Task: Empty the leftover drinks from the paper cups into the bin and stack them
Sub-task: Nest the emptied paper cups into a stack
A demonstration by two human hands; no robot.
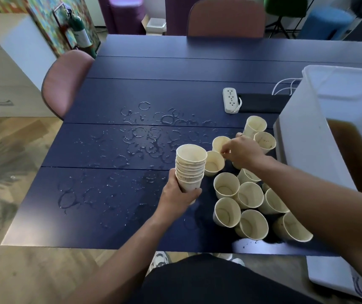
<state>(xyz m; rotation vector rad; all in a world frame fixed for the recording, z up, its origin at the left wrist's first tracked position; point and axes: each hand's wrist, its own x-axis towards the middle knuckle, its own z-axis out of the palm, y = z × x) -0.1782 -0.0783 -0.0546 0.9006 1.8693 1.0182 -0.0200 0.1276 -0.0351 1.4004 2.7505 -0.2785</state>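
Head view, the only one. Left hand (176, 197) is wrapped round the lower part of a nested stack of paper cups (190, 166), held upright just above the dark blue counter (114, 227), near frame centre. Right hand (242, 151) reaches to about 1 o'clock of the stack, fingertips curled down at the rim of a loose cup (219, 144). Looks like a pinch on the rim, but contact is partly hidden, can't tell for sure.

The other loose cups (238, 195) sit upright in a cluster from 3 to 5 o'clock of the stack, many touching. They look drained, with brown stains inside. The translucent bin (307, 137) stands at the right edge of the counter, brown liquid visible through its wall. Wet ring marks (144, 137) spread over the counter at 10–11 o'clock of the stack. A power strip (230, 99) lies further back at 12–1 o'clock.

Handling, judged: the cups are light, thin-walled and soft, so a hard squeeze will likely dent them. The rolled rim is the stiffest part, so pinch there or wrap lightly round the upper wall. Outsides may be damp and a bit slippery. The nested stack is stiffer and best gripped low, as it is now. Neighbouring cups tip easily if brushed.
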